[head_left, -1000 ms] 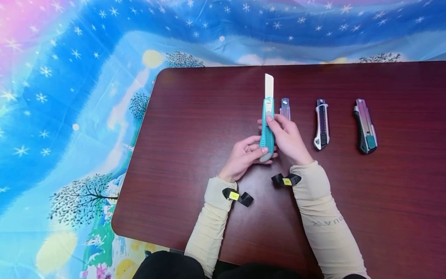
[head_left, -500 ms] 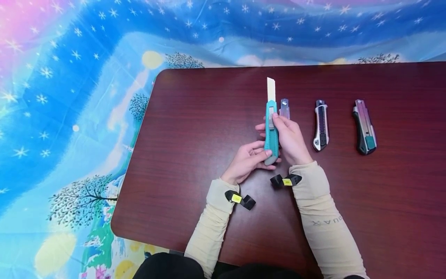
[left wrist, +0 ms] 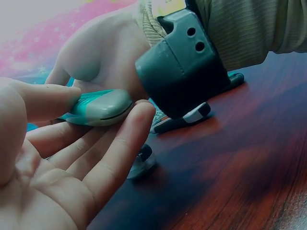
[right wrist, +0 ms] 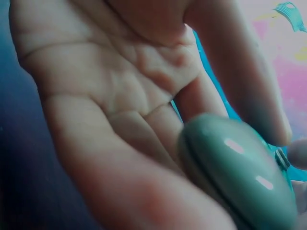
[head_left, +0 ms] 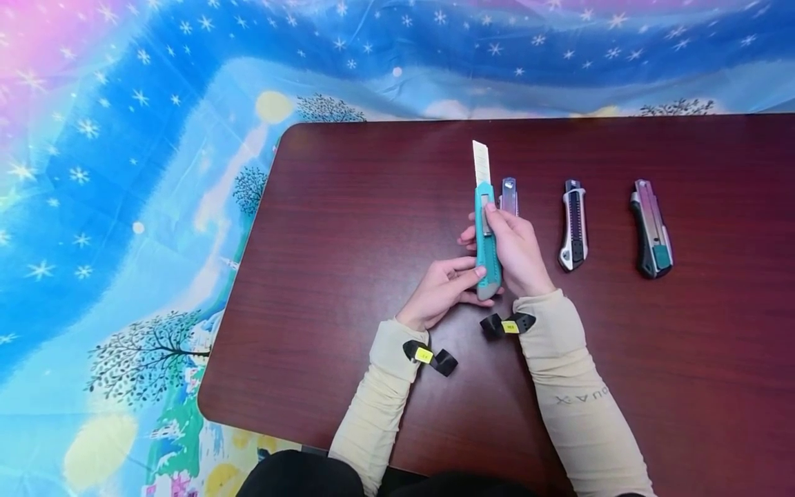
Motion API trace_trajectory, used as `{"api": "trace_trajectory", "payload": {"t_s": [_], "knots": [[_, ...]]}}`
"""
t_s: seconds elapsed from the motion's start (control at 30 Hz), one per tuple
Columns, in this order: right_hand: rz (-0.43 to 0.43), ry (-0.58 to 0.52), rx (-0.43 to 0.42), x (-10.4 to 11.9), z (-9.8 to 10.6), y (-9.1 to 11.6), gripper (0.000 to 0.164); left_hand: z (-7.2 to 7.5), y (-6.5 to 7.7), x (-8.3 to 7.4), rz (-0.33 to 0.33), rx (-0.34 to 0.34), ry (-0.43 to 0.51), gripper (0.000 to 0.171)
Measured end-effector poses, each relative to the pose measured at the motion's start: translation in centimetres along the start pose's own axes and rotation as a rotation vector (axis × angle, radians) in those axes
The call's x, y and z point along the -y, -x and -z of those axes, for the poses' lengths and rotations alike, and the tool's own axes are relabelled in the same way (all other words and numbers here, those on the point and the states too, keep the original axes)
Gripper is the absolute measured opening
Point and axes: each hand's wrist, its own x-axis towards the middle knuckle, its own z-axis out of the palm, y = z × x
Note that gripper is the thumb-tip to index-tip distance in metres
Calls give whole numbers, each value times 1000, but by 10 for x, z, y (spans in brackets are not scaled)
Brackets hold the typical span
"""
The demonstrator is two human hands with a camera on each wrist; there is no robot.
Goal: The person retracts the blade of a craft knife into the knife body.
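A teal cutter knife (head_left: 488, 266) with a grey butt end is held in both hands above the table, its segmented blade (head_left: 481, 164) out and pointing away from me. My left hand (head_left: 437, 293) pinches the lower end between thumb and fingers; the left wrist view shows that grey end (left wrist: 111, 106) up close. Higher up, my right hand (head_left: 520, 254) holds the knife, thumb at the metal slider on its face and other fingers behind it. In the right wrist view the grey end (right wrist: 240, 167) appears large and blurred in front of the palm.
On the dark red-brown table (head_left: 335, 207) lies a purplish cutter knife (head_left: 508, 196), partly hidden behind my right hand. Farther right are a silver-and-black cutter knife (head_left: 573, 224) and a larger black one with a green slider (head_left: 652, 229). A patterned cloth (head_left: 186, 138) surrounds the table's left and far sides.
The knife has come slightly nearer to me and its lower end has swung right. My left hand has followed it, and my right thumb now lies closer to the knife's right edge.
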Motion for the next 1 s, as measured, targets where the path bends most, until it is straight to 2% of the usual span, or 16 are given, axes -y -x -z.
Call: {"api": "trace_trajectory", "payload": {"t_s": [0.1,0.23,0.77,1.0], "knots": [[3,13,-15,0,-1,0,44,-5,3,-11,20,-9,7,35],[2,20,-37,1,-2,0,47,-7,4,-15,34,-16,7,35],[-3,-37,-91,-3,-4,-2,46,-10,3,-16,53,-55,1,32],[57,-75,-105,-6,-5,-3,38,-11,3,-15,60,-62,14,32]]}}
